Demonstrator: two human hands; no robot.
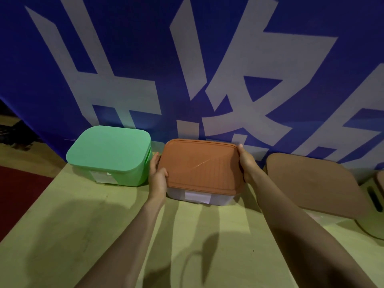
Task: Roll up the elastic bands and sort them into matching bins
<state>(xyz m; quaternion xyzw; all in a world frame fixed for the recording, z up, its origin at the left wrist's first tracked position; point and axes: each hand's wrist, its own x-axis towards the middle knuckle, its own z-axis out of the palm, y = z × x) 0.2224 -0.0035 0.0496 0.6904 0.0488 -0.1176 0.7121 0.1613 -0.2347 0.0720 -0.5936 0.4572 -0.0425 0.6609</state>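
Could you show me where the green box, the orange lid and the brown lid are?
green box (108,154): head view, middle of its closed top.
orange lid (199,165): head view, centre of its ribbed top face.
brown lid (311,183): head view, middle of its flat face, at the right.

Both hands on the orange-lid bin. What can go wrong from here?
1. The left hand and right hand grip the orange lid at its edges. If it pops off unevenly, the clear bin beneath may jump or tip.
2. The left hand sits in the narrow gap beside the green bin, so lifting could knock it.
3. The brown lid lies close on the right, leaving little room to set the orange lid down there.
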